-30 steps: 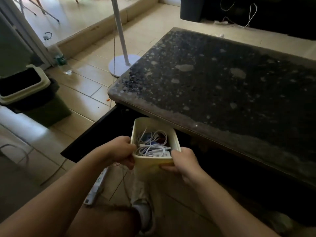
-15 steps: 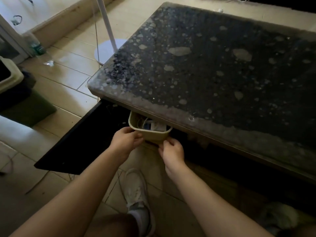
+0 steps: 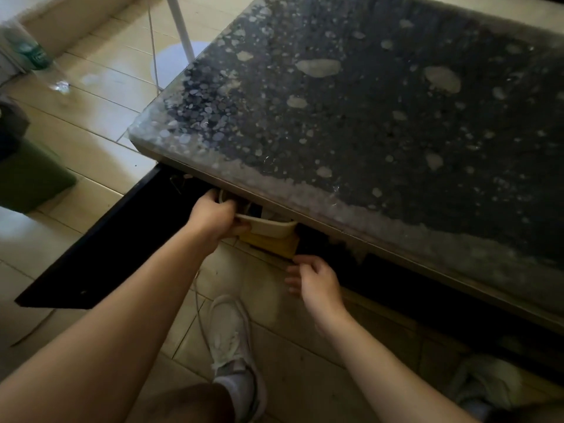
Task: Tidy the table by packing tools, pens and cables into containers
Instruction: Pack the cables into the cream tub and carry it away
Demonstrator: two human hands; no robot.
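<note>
- left hand [image 3: 213, 218]: fingers curled over the left end of the container's rim, thumb below it, gripping it.
- right hand [image 3: 316, 280]: free, holding nothing, fingers loosely bent; just below the container's right corner and apart from it.
- container [image 3: 271, 229]: cream plastic tub, tilted, far half tucked under the near edge of the table, near wall and rim in view; what it rests on cannot be told.
- cables [image 3: 249, 208]: pale strands just showing over the rim inside the container; the rest hidden by the table edge.
- table [image 3: 366, 123]: dark top speckled with pale flecks under a glassy surface, worn pale strip along the near edge.
- black panel [image 3: 106, 251]: flat, dark, jutting out from under the table's left corner towards the floor.
- white shoe [image 3: 230, 334]: on the person's foot, on the tiled floor between the two forearms.
- thin cord [image 3: 198, 303]: runs along the floor beside the shoe.
- second pale shoe [image 3: 488, 383]: blurred, under the table at lower right.
- green bin [image 3: 27, 178]: on the floor, far left.
- white stand [image 3: 175, 67]: round base and pole, beyond the table's left corner.
- plastic bottle [image 3: 33, 54]: blurred, upper left.
</note>
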